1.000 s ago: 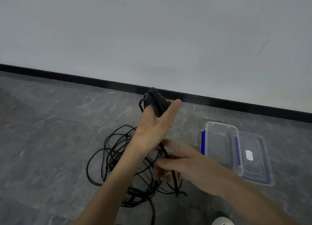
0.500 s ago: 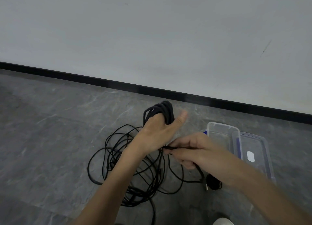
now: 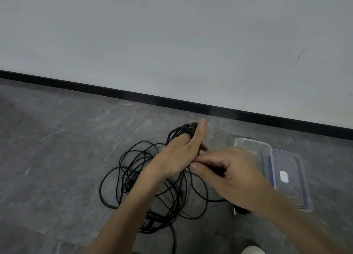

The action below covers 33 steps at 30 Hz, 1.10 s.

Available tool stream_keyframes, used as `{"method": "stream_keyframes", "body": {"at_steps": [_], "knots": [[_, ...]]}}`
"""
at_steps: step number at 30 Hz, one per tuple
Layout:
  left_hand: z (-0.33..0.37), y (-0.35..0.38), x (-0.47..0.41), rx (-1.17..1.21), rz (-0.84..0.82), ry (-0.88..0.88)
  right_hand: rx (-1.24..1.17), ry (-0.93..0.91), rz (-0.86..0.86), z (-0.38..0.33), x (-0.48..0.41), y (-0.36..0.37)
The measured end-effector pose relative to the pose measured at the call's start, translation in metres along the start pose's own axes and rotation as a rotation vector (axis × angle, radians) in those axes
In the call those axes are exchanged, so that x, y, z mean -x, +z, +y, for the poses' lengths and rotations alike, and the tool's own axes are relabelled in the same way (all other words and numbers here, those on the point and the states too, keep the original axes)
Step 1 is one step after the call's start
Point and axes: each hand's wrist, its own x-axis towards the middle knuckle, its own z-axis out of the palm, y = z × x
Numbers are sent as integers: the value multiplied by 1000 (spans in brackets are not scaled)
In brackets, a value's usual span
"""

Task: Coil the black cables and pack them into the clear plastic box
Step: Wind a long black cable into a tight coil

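A loose tangle of black cables (image 3: 133, 179) lies on the grey floor. My left hand (image 3: 179, 154) is raised over it, with a coil of black cable (image 3: 181, 130) wound round its fingers and the thumb pointing up. My right hand (image 3: 225, 169) is just to the right, touching the left palm, and pinches a strand of the same cable between thumb and fingers. The clear plastic box (image 3: 248, 145) stands open on the floor to the right, partly hidden by my right hand.
The box's clear lid with blue trim (image 3: 290, 179) lies against the box's right side. A white wall with a black skirting board (image 3: 172, 101) runs behind. A small dark plug end (image 3: 241, 210) lies under my right wrist. A white shoe tip (image 3: 253, 251) shows at the bottom edge.
My right hand rose from low beside the tangle to the left palm, carrying a strand of cable. My left hand with the coil moved right and lower in the view.
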Motion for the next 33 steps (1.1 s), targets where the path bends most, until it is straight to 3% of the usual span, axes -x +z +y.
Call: {"method": "stream_keyframes", "body": {"at_steps": [7,13,18,25,30,33], "knots": [[17,-1,9,65,-200,-55,-157,67,135,4,-4,-17],[20,2,13,187,-401,-19,-113,112,210,13,-5,-25],[18,-4,16,224,-419,45,-183,93,141,19,-3,-30],[25,-4,18,315,-450,-31,128,-54,187,35,-2,-30],[15,-7,16,304,-444,-77,92,75,74,37,-1,-33],[10,-12,15,373,-444,-81,114,98,92,42,-2,-35]]}}
